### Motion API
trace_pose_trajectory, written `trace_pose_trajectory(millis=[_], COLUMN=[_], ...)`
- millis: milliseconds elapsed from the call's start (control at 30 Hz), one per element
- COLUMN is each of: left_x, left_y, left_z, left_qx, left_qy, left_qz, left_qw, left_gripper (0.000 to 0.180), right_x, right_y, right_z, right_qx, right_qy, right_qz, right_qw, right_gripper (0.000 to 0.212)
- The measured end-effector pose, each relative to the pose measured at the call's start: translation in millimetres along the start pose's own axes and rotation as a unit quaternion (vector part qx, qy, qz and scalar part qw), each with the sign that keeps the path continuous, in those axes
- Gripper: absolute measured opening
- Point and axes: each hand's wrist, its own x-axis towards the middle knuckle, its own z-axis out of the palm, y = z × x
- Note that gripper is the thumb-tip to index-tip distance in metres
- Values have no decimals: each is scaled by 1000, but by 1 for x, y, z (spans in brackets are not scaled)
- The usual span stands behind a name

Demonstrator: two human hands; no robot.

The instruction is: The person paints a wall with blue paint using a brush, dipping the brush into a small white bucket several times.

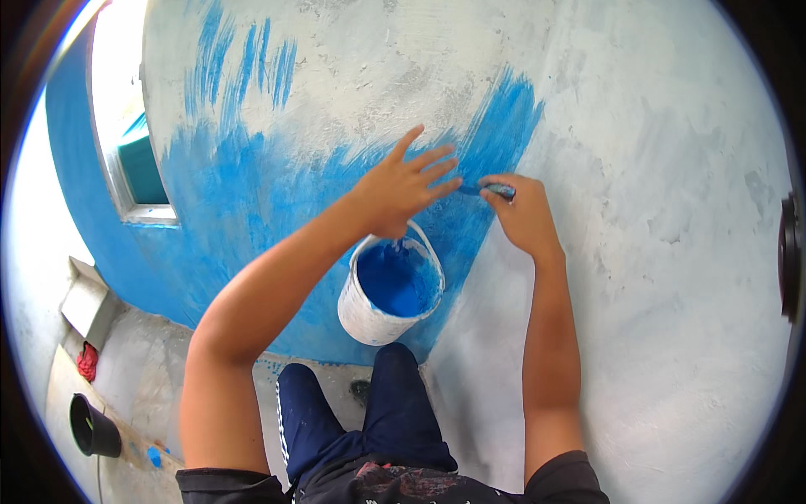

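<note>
My left hand (401, 186) has its four fingers spread near the wall, back of the hand toward me. A white paint bucket (365, 312) hangs beneath it, its wire handle apparently hooked over the thumb, which is mostly hidden. Deep blue paint (395, 281) lies inside the bucket, and drips mark its rim. Pinched in my right hand (527, 214) is a paintbrush (501, 191) with a paint-smeared handle. Its blue bristle end points left, at the painted wall close to the left fingertips. Fresh blue strokes (506, 113) run up beside the corner.
A pale grey wall (663, 210) stands close on the right, meeting the partly blue wall (227, 185) at a corner. At left is a window opening (151, 168). A black bucket (102, 433) and a red cloth (86, 361) are low on the left. My knees are below the bucket.
</note>
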Motion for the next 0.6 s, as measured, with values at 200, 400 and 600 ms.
trace_pose_trajectory(millis=[200,400,600], left_x=[-28,-70,-95], left_y=[58,109,130], left_z=[36,70,66], left_qx=[-156,-257,-321], left_qy=[-126,-95,-81], left_qz=[-89,-98,-159], left_qw=[976,957,930], left_gripper=[54,41,36], right_x=[16,-19,-96], right_y=[3,34,57], right_z=[-15,27,64], right_qx=[30,53,53], right_qy=[166,240,137], right_qz=[-69,-54,28], right_qw=[983,968,989], right_gripper=[21,21,19])
